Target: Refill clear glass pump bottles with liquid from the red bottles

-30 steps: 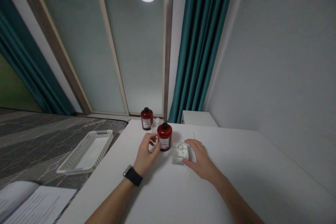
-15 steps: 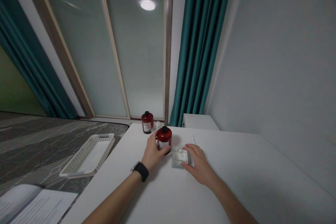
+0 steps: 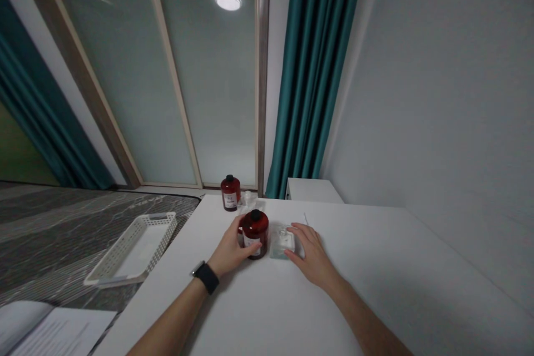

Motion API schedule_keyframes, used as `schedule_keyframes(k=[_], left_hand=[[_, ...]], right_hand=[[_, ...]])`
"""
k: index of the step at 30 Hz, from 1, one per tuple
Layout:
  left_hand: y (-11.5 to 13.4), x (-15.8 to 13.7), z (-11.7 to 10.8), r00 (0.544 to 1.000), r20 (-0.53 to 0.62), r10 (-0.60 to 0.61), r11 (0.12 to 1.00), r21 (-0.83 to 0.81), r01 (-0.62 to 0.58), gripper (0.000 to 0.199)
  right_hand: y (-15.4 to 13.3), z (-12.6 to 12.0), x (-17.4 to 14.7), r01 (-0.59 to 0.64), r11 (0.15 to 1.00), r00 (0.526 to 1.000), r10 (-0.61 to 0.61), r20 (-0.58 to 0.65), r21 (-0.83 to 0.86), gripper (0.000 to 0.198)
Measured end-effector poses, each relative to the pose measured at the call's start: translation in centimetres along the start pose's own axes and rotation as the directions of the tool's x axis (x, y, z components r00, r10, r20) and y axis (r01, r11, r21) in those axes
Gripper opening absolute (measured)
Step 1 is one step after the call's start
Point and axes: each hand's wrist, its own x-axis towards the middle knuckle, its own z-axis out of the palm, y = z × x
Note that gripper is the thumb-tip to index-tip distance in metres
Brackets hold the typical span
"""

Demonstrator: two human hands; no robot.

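My left hand [image 3: 230, 247] is wrapped round a dark red, see-through bottle [image 3: 255, 228] with a black cap and a white label. The bottle stands upright near the middle of the white table, its handle on the left side by my palm. Just right of it lies a clear, squarish container [image 3: 276, 249] with a whitish inner part. My right hand [image 3: 311, 251] holds its right side, thumb on the near edge and fingertips on the far edge. Farther back stands a second red bottle [image 3: 230, 193], with crumpled clear plastic [image 3: 249, 200] beside it.
The white table [image 3: 267, 311] ends at a slanting left edge. Left of it, on a grey marbled surface, sit a white perforated basket [image 3: 94, 278] and an open book [image 3: 62, 334]. A thin white stick [image 3: 306, 219] lies behind my right hand. A white cabinet [image 3: 315, 190] stands behind the table.
My left hand has brought the red bottle a little nearer to me, beside the clear container. My right hand stays at the container. The view has shifted slightly.
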Motion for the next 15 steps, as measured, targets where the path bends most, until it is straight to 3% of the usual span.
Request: schedule_keyframes(k=[9, 15], left_hand=[[1.3, -0.9, -1.0, 0.982, 0.159, 0.105, 0.989, 0.084, -0.120, 0.068], [1.5, -1.1, -0.7, 0.969, 0.106, 0.223, 0.954, 0.182, -0.239, 0.068]], right_hand=[[0.5, 1.4, 0.3, -0.026, 0.997, 0.992, 0.017, -0.122, -0.074, 0.044], [-0.3, 0.6, 0.4, 0.008, 1.000, 0.976, -0.002, -0.216, 0.026, 0.038]])
